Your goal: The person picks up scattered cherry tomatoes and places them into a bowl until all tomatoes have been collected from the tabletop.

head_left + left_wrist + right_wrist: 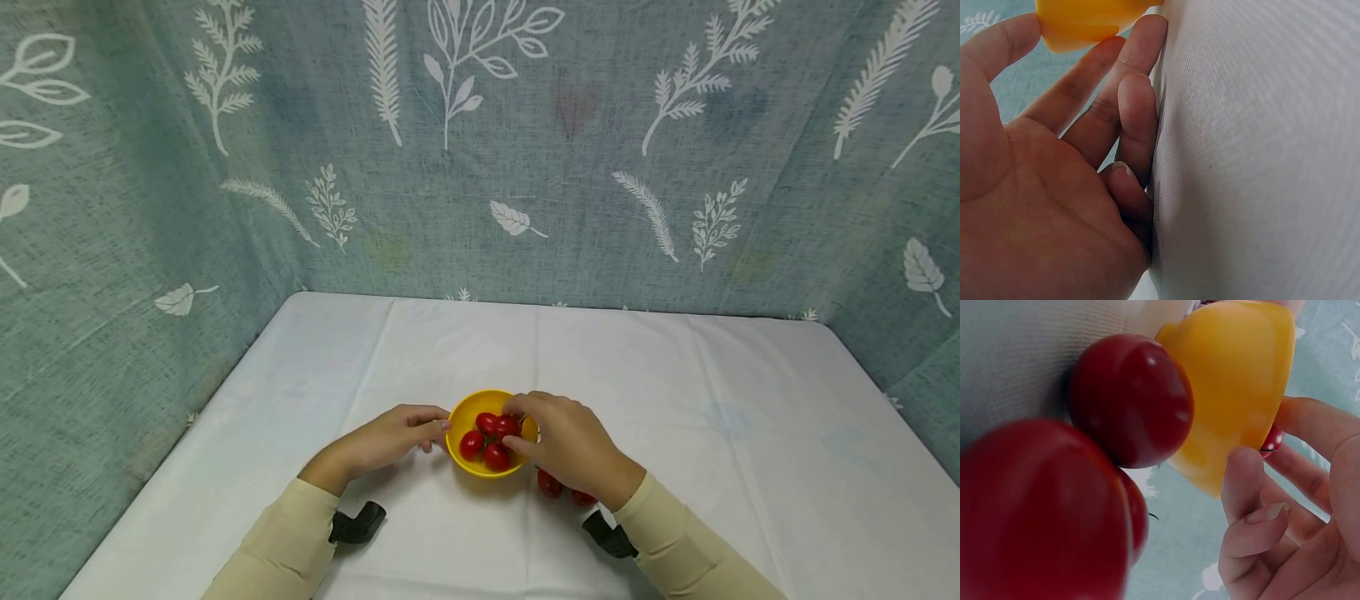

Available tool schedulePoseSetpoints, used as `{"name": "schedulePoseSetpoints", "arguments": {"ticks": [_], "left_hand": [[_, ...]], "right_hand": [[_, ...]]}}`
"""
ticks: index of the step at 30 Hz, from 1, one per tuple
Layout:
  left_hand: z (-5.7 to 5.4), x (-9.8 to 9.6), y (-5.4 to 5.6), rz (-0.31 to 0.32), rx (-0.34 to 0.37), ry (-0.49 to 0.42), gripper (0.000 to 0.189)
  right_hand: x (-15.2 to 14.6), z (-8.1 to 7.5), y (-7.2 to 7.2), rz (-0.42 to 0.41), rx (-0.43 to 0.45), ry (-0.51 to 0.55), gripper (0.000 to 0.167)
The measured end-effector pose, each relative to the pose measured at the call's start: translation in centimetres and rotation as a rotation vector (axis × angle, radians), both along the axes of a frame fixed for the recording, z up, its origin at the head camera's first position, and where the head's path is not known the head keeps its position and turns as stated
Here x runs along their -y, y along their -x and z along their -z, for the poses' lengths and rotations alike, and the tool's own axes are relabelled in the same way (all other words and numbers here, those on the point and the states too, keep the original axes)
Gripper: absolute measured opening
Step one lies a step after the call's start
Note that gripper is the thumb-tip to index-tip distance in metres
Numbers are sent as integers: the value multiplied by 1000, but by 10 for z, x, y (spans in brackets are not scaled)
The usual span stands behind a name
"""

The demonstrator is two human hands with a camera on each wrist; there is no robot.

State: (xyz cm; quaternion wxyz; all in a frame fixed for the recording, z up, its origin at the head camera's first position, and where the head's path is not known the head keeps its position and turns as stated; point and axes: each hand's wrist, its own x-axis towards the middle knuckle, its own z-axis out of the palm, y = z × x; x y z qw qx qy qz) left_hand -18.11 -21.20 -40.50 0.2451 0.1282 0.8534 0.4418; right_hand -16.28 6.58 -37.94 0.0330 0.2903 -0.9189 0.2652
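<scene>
A yellow bowl stands on the white cloth with several red cherry tomatoes in it. My left hand holds the bowl at its left rim, the thumb on top and fingertips low against its side. Over the right rim reaches my right hand, its thumb and forefinger around a cherry tomato inside the bowl. In the right wrist view part of a tomato shows past the rim between the fingers. More tomatoes lie on the cloth under the right hand, close to the bowl.
A white cloth covers the table. Green-grey curtains with white leaf prints hang behind it and at both sides. Black wrist mounts are at both sleeves. In the right wrist view a large tomato is very near the camera.
</scene>
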Motion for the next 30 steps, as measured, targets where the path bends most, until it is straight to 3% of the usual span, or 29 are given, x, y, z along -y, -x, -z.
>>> {"name": "schedulePoseSetpoints", "arguments": {"ticks": [30], "left_hand": [[-1,-1,1,-14,15,12,45]], "right_hand": [[2,3,2,-13,92,-60,29]]}}
